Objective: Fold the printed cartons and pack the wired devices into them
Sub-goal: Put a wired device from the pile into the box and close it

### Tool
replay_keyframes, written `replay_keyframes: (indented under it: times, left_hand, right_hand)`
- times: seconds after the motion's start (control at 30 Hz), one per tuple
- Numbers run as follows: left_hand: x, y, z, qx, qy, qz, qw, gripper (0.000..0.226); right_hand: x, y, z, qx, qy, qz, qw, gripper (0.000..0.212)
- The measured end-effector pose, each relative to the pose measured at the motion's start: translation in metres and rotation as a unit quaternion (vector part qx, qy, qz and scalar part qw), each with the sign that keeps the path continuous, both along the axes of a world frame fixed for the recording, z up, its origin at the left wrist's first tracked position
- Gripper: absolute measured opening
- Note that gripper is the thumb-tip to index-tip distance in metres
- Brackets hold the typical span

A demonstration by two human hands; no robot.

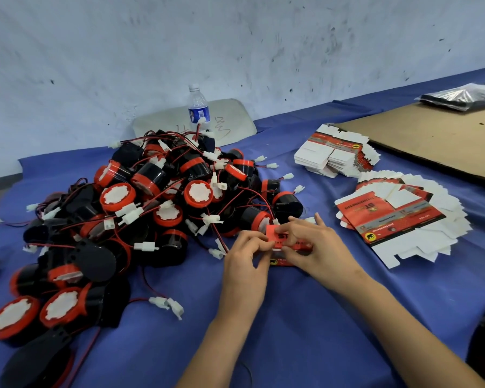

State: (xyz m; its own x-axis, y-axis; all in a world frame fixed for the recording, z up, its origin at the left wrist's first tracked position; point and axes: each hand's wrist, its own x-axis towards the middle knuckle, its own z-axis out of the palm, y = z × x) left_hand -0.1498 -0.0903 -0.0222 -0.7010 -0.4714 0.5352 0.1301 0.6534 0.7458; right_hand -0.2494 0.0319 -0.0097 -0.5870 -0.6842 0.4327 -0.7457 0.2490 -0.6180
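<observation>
Both my hands on one carton

My left hand and right hand pinch a small red printed cardboard carton beside the heap of black-and-red wired devices on blue cloth.

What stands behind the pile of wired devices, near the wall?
A clear water bottle and a grey panel with handwriting, leaning on the wall. The pile covers their lower parts.

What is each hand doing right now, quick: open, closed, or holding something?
Left hand: closed, fingers pinching the red printed carton.
Right hand: closed, fingers pinching the same carton from the other side.
</observation>
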Motion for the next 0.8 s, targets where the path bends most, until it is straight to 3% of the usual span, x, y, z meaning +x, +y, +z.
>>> replay_keyframes:
  times: [0.2,0.37,0.5,0.6,0.7,0.8]
  left_hand:
    - [0.001,0.001,0.001,-0.039,-0.018,-0.008,0.999,0.009]
    - [0.002,0.001,-0.003,-0.071,-0.039,-0.012,0.997,0.014]
    - [0.004,0.004,-0.002,-0.057,-0.087,-0.074,0.992,0.043]
    - [0.005,0.005,-0.002,-0.109,-0.094,-0.070,0.987,0.061]
    - [0.008,0.007,-0.001,-0.089,-0.120,-0.072,0.986,0.059]
    - [0.007,0.013,0.000,-0.046,-0.137,-0.087,0.986,0.049]
  right_hand:
    - [-0.005,0.003,0.000,0.035,0.025,0.040,0.998,0.033]
    - [-0.008,0.016,-0.011,0.024,0.008,0.040,0.999,0.013]
    - [-0.001,0.022,-0.013,-0.051,0.080,0.000,0.995,0.019]
    - [0.002,0.024,-0.008,-0.133,0.008,-0.025,0.991,0.017]
    - [0.005,0.027,-0.006,-0.193,-0.014,-0.027,0.981,0.031]
    - [0.008,0.027,-0.005,-0.191,0.061,-0.024,0.979,0.043]
